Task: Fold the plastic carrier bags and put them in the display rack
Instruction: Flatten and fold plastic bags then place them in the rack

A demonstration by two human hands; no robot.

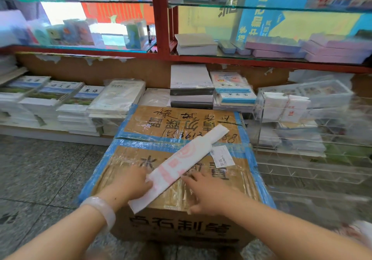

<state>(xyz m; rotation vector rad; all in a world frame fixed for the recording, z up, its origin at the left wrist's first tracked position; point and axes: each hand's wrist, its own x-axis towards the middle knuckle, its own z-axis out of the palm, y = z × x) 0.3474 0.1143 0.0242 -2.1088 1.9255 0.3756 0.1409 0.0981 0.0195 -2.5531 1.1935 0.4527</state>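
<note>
A white plastic carrier bag (181, 159) with red print lies folded into a long narrow strip, running diagonally across the top of a taped cardboard box (141, 130). My left hand (134, 181) grips the strip near its lower end, the thumb on top of it. My right hand (203, 191) rests on the box just right of the strip, fingers straight and spread, fingertips at the strip's edge. To the right stands a clear acrylic display rack (259, 106) with folded white bags (285, 106) in its top compartment.
Stacks of books and wrapped paper (112, 100) line the low shelf behind the box. Red-framed glass shelves (161, 28) rise above. Grey speckled floor (40, 169) lies to the left. More white plastic (360, 231) shows at the lower right edge.
</note>
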